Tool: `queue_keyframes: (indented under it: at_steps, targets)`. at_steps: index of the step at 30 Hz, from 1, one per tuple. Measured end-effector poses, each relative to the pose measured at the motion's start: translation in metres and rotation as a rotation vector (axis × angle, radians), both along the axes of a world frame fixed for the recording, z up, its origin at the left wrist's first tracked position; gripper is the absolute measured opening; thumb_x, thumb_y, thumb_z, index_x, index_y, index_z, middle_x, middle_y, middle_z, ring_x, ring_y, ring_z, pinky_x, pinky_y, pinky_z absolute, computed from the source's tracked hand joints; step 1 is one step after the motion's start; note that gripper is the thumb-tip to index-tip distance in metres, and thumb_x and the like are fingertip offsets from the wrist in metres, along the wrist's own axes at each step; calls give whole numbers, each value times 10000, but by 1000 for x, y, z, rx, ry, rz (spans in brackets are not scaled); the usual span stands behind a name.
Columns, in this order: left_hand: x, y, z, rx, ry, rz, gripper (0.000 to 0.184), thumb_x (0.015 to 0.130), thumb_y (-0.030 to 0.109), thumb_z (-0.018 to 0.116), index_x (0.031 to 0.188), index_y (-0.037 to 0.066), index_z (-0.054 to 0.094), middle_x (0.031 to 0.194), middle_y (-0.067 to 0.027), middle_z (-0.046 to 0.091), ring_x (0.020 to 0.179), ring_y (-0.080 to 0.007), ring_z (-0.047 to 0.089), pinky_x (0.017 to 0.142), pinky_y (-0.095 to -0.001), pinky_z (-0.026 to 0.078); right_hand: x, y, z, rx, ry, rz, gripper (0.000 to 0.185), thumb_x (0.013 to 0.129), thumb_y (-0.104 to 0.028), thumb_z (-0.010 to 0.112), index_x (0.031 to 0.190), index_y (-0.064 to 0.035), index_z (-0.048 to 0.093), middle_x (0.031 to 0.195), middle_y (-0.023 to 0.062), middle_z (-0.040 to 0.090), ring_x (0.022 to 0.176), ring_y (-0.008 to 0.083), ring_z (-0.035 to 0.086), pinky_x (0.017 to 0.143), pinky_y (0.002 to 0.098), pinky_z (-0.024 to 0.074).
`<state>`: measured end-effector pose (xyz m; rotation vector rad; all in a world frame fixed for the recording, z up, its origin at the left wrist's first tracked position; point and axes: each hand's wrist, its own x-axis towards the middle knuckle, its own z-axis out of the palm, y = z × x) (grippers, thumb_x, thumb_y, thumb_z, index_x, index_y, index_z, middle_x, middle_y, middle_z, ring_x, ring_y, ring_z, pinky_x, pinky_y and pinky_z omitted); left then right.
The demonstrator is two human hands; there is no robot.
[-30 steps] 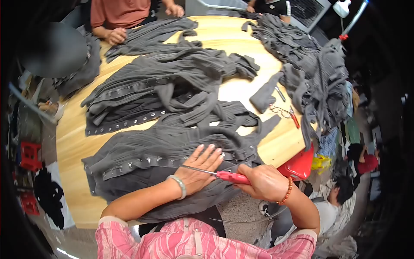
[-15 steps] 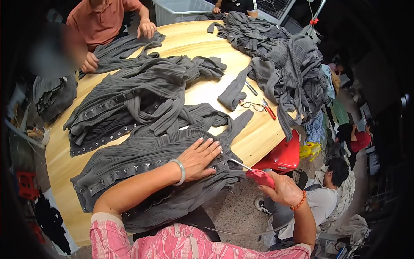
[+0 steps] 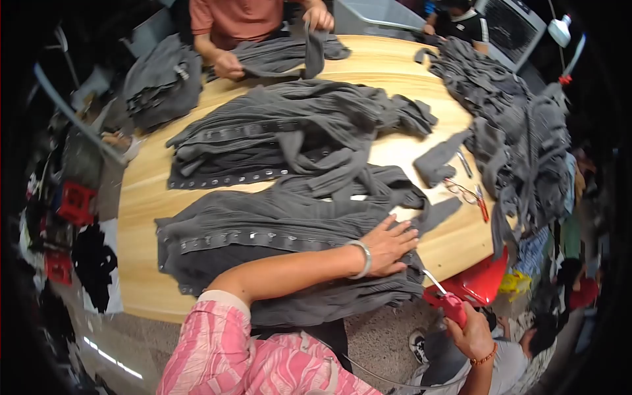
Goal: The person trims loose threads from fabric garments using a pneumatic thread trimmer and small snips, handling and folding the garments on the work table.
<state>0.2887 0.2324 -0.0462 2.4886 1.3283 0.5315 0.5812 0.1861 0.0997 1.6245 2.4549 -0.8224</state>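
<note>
A dark grey ribbed garment (image 3: 283,224) with a row of metal fasteners lies across the near side of the wooden table. My left hand (image 3: 390,249) rests flat on its right end, fingers spread, a pale bangle at the wrist. To the right, past the table's edge, my right hand (image 3: 471,332) grips the red handle of a tool (image 3: 453,308). The tool's thin metal shaft points up and left towards the garment's right end; whether its tip touches the cloth is unclear.
Another grey garment (image 3: 263,125) lies farther back. Glasses (image 3: 461,191) and red-handled snips (image 3: 482,204) sit right, beside a large garment pile (image 3: 520,125). A co-worker (image 3: 240,26) handles grey cloth across the table. A red stool (image 3: 484,280) stands at the right edge.
The view has shifted, so the table appears farther right than half a second ago. My right hand has moved off the garment since the earliest frame. The co-worker across has lifted a strip of cloth.
</note>
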Motion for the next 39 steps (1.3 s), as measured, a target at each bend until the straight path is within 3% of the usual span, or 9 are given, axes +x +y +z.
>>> queue_keyframes:
  at_steps: [5,9,15,19,22,27,31,35,39]
  targets:
    - [8,-35,0,-70,-286,251,466,893,136,570,1347,41,532,1446,-167,478,1416,-331,355,1192,-541,164,-14,1,0,-171,103,-60,273,857,-215,693,1026,-34,577,742,198,658,742,435,648,659,469,508]
    - [-12,-54,12,-404,-1081,324,567,832,-58,413,1393,-6,475,1409,-211,509,1348,-295,474,1160,-374,297,-20,-5,-17,-140,192,-19,276,849,-199,708,1031,-28,591,765,194,670,763,400,675,662,412,522]
    - [-51,-117,49,-314,-964,221,468,918,62,542,1383,29,512,1415,-173,517,1311,-284,502,1089,-373,389,-62,-10,-20,5,380,-48,168,871,-113,689,980,-8,615,787,181,657,706,335,664,658,369,508]
    - [-137,-163,75,94,-472,509,361,802,31,680,1163,30,657,1230,-162,637,1132,-311,608,973,-389,475,-73,-11,-27,102,406,-85,200,874,-92,667,1050,-12,617,826,195,659,763,375,665,689,382,516]
    - [-200,-203,63,229,-156,800,369,764,91,734,1123,47,659,1179,-150,624,1089,-340,566,948,-421,434,-89,-13,-30,135,401,-16,238,862,-70,652,1095,-26,627,922,192,669,850,378,674,741,398,529]
    - [-265,-267,35,102,161,1024,599,788,195,753,1332,54,545,1399,-194,483,1307,-378,427,1072,-472,323,-130,-11,-32,130,472,75,225,861,-76,662,1081,-30,639,970,180,662,883,365,660,761,377,521]
    - [-301,-298,23,16,15,1119,678,778,223,763,1388,71,506,1441,-208,453,1350,-392,387,1103,-483,291,-166,-9,-33,174,452,155,237,850,-47,668,1085,-30,642,926,168,639,830,354,640,735,378,505]
    - [-337,-312,40,-164,-31,1150,367,772,167,751,1109,47,669,1080,-154,643,1071,-345,565,939,-421,428,-178,-7,-43,123,456,154,262,834,-15,667,1094,-17,637,942,179,652,847,347,650,761,369,506]
    - [-346,-310,40,-3,-71,1132,233,770,144,747,968,41,682,933,-126,633,955,-323,573,858,-405,448,-186,-6,-42,89,393,151,253,838,-4,648,1091,-9,636,913,175,645,836,318,648,762,354,497]
